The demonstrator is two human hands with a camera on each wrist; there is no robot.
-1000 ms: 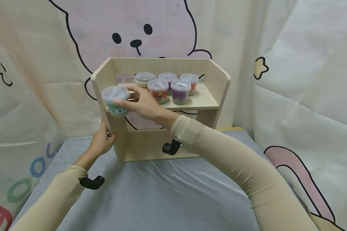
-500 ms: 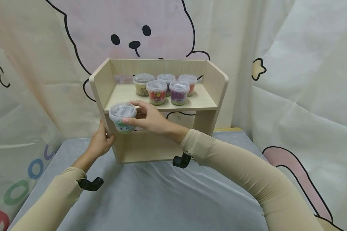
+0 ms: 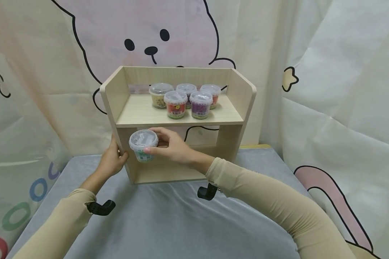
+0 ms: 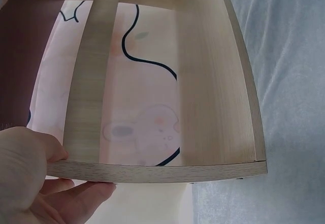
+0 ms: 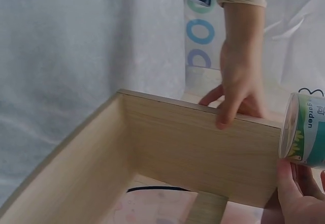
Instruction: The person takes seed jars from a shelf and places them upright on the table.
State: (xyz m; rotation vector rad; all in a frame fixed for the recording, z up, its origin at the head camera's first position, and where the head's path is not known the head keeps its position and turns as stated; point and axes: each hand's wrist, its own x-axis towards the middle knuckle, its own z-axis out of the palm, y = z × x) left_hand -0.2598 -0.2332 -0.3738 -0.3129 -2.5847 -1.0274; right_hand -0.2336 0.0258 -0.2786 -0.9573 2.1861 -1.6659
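Note:
My right hand [image 3: 173, 146] pinches a small plastic cup [image 3: 138, 143] between thumb and fingers, by its right side. The cup has a clear lid and a green-blue label; in the right wrist view its label [image 5: 314, 132] reads "garden". It hangs in front of the lower opening of a pale wooden two-tier shelf [image 3: 137, 114], below the upper board. My left hand [image 3: 111, 158] grips the front edge of the shelf's left side panel. In the left wrist view, the thumb of that hand [image 4: 30, 176] lies inside the panel and the fingers outside.
Several lidded cups stand on the upper board, among them a red one [image 3: 176, 108], a purple one [image 3: 200, 108] and a yellowish one [image 3: 159, 100]. A blue-grey cloth [image 3: 168, 223] covers the table. A printed curtain [image 3: 181, 32] hangs behind.
My right hand has brought the cup down and slightly right, from the left end of the upper board to the lower opening. The left hand keeps its grip on the side panel.

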